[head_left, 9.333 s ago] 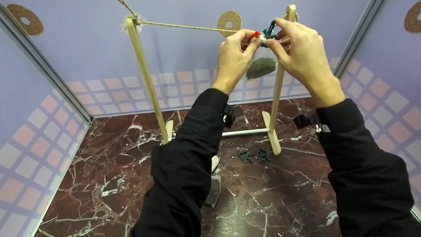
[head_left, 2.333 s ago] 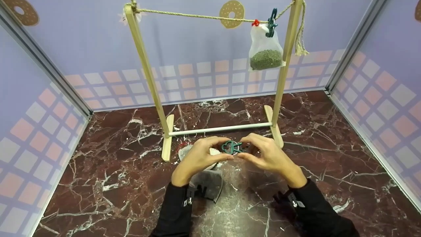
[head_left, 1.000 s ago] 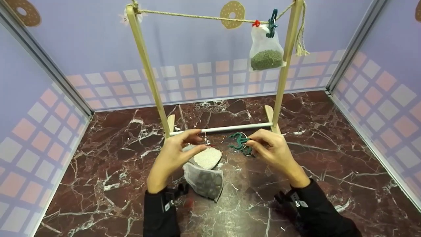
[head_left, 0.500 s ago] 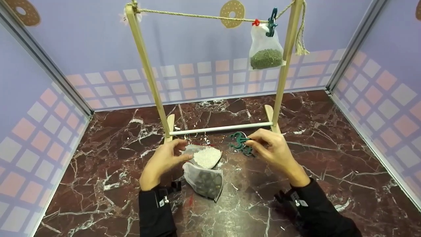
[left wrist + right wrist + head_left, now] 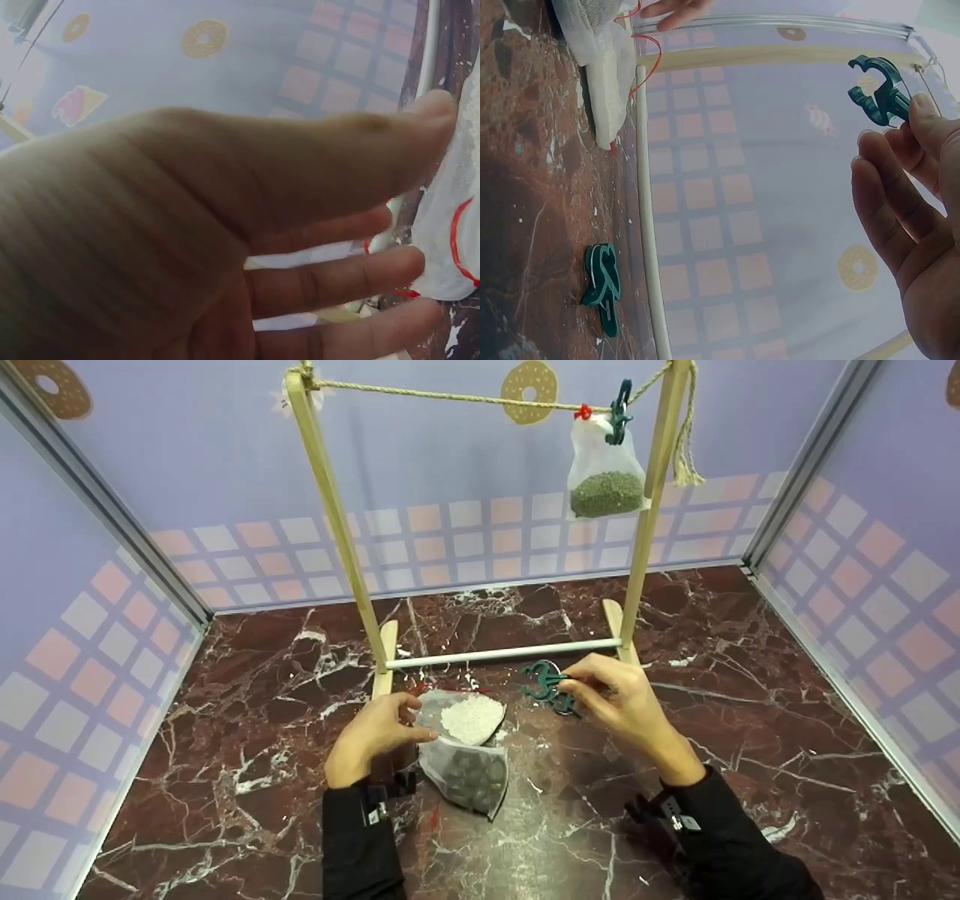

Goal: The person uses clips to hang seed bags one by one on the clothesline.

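Between thumb and fingertips, my right hand [image 5: 630, 705] pinches a green plastic spring clip [image 5: 885, 94], held above the marble surface with its curved jaws apart. A second green clip [image 5: 602, 285] lies on the surface below. My left hand [image 5: 375, 739] has relaxed fingers and holds nothing. Its fingertips are at the left end of a mesh drawstring bag [image 5: 474, 718] of white grains, which has a red cord [image 5: 456, 236]. Just in front lies another mesh bag [image 5: 466, 776] with dark round pieces inside. A third mesh bag [image 5: 609, 493], filled with green grains, hangs from the rope by a green clip [image 5: 619, 414].
A wooden frame with two posts [image 5: 337, 517] stands behind the bags, joined low down by a white bar [image 5: 502, 652]. Across its top runs a rope [image 5: 420, 392], its frayed end dangling at the right post. White crumbs are scattered near the bar. Patterned panels enclose three sides.
Both hands have come down from the hung bag at the rope. Both then held a clip taken from the surface; the left hand has let go and moved left and down to the white-grain bag.
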A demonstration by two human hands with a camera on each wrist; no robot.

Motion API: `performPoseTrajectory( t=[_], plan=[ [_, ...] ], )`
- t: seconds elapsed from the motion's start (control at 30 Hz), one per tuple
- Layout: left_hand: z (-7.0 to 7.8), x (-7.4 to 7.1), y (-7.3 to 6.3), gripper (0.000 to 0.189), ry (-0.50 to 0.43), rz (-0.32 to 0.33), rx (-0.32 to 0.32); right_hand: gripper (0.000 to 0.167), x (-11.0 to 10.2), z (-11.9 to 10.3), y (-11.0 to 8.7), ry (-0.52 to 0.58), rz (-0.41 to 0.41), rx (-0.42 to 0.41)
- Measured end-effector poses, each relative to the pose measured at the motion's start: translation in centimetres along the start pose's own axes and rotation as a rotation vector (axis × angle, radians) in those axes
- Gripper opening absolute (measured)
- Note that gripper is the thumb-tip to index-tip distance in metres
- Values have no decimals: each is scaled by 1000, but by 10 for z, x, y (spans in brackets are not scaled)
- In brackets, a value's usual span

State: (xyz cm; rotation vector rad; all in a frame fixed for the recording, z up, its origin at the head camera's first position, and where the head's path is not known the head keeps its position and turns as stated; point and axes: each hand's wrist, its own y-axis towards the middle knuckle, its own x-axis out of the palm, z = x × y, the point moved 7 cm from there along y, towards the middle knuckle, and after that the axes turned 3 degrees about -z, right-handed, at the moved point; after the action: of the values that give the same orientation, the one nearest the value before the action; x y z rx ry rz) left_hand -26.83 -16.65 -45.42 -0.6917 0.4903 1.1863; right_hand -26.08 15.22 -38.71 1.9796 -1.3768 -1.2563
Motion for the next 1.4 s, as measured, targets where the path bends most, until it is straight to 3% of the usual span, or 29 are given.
performPoseTrajectory(
  t=[0.07, 0.3, 0.47, 0.63, 0.9, 1.1, 1.4],
  plan=[
    [-2, 1, 0, 55, 19, -4, -22, 6, 0, 0, 0, 2, -3, 5],
    [-6, 7, 2, 30, 58, -26, -50, 14, 1, -1, 2, -18, -10, 16],
    [-8, 11, 4, 33, 47, -56, -64, 4, 1, -3, 2, -42, -9, -6],
    [-10, 14, 5, 37, 4, -93, -90, 13, 0, -4, 3, -65, 0, -41],
    [-13, 19, 4, 36, -43, -135, -142, 7, 0, -2, 1, -64, -3, -33],
    [-10, 23, 3, 33, -12, -195, -122, 5, 0, -1, 2, -69, -13, -11],
    [-9, 24, 1, 25, -7, -208, -119, 4, 0, -1, 2, -78, -11, -24]
  ],
)
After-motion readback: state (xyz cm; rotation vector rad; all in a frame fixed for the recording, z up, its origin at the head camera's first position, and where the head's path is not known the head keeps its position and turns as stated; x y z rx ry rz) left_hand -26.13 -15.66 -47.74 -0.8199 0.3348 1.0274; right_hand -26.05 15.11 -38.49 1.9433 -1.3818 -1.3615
